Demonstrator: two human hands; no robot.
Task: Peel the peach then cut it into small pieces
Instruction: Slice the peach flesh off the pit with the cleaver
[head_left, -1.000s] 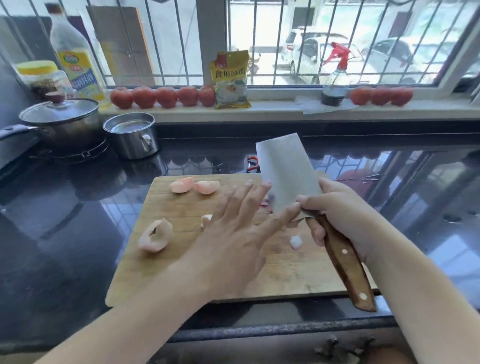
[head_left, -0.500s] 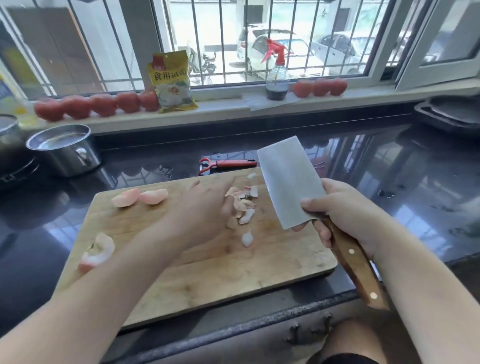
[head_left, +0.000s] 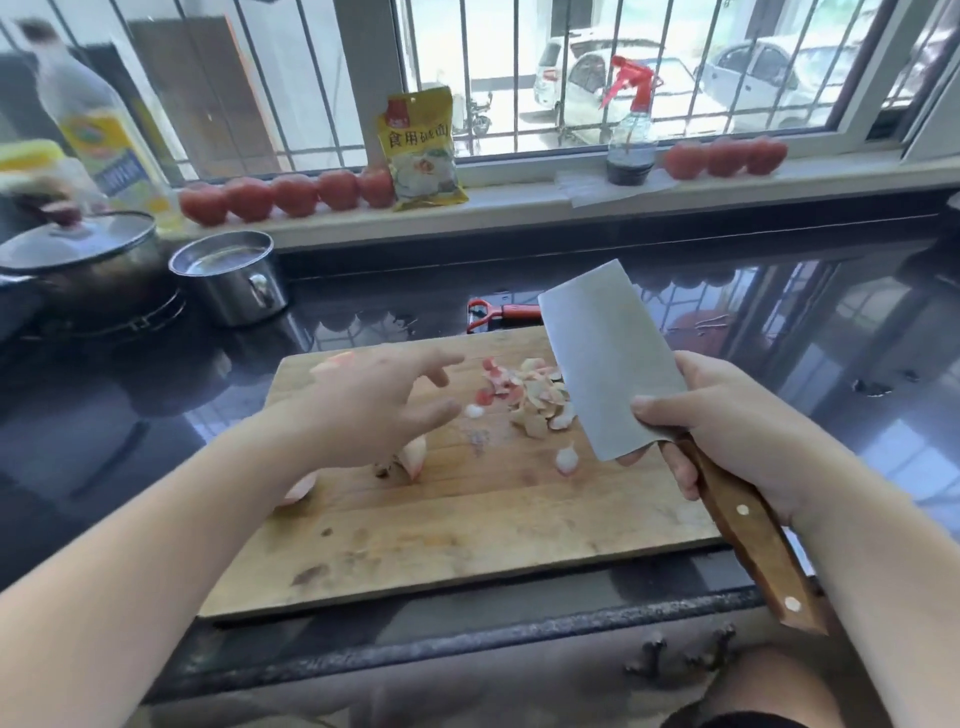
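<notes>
Tomatoes, yellow packet, spray bottle on sill; lidded pot, steel cup on counter.

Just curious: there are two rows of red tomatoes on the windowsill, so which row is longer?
The row of red tomatoes left of the yellow packet has five; the row right of the spray bottle has three.

A yellow packet standing on the windowsill is showing the Chinese characters 食用, followed by two more that are too blurred to read. The label on the oil bottle is staying illegible.
</notes>
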